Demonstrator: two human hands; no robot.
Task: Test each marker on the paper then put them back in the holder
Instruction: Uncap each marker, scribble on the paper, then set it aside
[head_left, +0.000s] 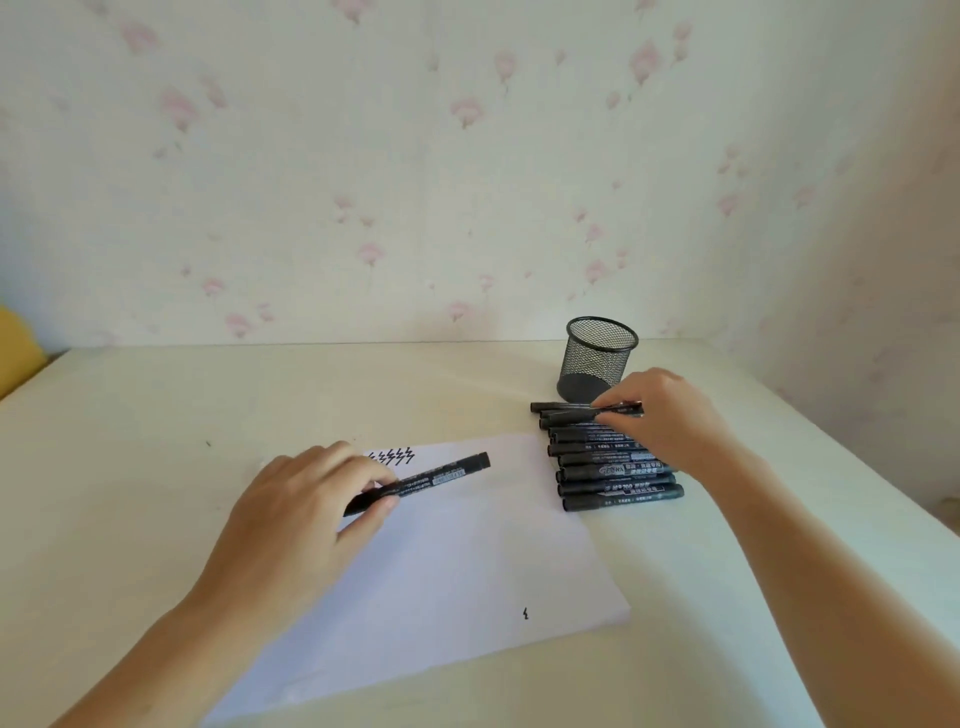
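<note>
Left hand (306, 499) pinches one marker (421, 480) over the paper (441, 561), ready for testing. Right hand (660, 415) pinches another from the row (615, 467) beside the mesh holder (597, 358), far-right surface.

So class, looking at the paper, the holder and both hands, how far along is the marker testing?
Done: several zigzag test marks sit at the paper's top edge. In hand: the left hand holds a capped marker over the sheet, and the right hand pinches one from the row of markers. Left: the mesh holder shows no markers inside.
</note>
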